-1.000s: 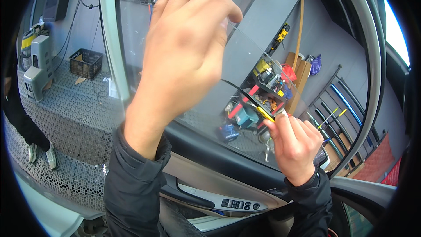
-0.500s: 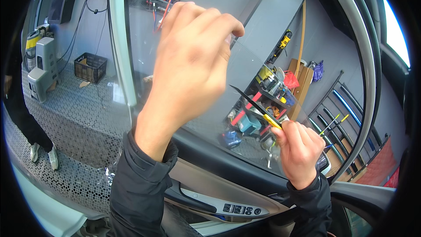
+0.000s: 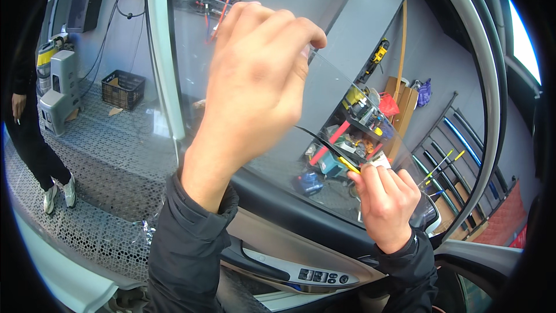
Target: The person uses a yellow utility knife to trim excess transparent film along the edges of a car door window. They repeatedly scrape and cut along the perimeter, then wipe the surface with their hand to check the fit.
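A car door's partly lowered window glass (image 3: 272,156) stands in front of me, with its door panel below. My left hand (image 3: 255,81) is closed over the upper edge of the glass, fingers curled and thumb pinching at the slanted edge. Whether a film lies between thumb and glass I cannot tell. Lower right, my right hand (image 3: 387,204) grips a squeegee (image 3: 339,153) with a long thin black blade and a yellow part. Its blade slants up to the left along the glass, slightly curved, and its tip ends near my left palm.
The grey door frame (image 3: 472,35) arcs round on the right; window switches (image 3: 315,276) sit on the armrest. Beyond the glass are a tool shelf (image 3: 353,139), a rack of rolls (image 3: 446,156) and a black crate (image 3: 123,90). Another person's legs (image 3: 40,150) stand far left.
My right hand has shifted left and slightly down with the squeegee, whose blade now lies flatter and more bowed. My left hand keeps its hold. The view has moved slightly.
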### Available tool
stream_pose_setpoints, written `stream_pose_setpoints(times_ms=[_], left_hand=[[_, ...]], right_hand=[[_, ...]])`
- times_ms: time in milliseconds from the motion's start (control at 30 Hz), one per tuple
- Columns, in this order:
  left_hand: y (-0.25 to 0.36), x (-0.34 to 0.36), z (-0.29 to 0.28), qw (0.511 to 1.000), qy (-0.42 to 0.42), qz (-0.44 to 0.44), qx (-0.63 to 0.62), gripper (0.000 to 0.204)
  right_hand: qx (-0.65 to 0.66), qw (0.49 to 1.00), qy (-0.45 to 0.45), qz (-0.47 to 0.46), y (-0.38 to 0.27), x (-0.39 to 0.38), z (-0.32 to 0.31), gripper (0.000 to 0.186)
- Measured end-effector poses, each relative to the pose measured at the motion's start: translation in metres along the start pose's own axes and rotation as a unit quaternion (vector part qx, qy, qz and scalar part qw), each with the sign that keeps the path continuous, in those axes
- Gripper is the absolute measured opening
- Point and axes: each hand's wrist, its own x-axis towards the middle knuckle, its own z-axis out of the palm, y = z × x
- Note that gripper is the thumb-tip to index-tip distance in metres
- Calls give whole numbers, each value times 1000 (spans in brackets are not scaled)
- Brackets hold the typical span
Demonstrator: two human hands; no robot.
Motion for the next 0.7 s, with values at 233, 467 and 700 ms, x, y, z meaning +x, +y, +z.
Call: stream_pose_setpoints(times_ms=[233, 467, 700], left_hand=[[-1, -5, 3, 1000, -6, 7, -6, 20], [3, 3, 0, 995, 46, -13, -89, 21], [0, -4, -18, 996, 26, -19, -82, 21]], right_hand=[[34, 998, 56, 23, 1, -6, 3, 19], [18, 996, 14, 92, -6, -16, 19, 10], [33, 995, 26, 94, -27, -31, 27, 12]])
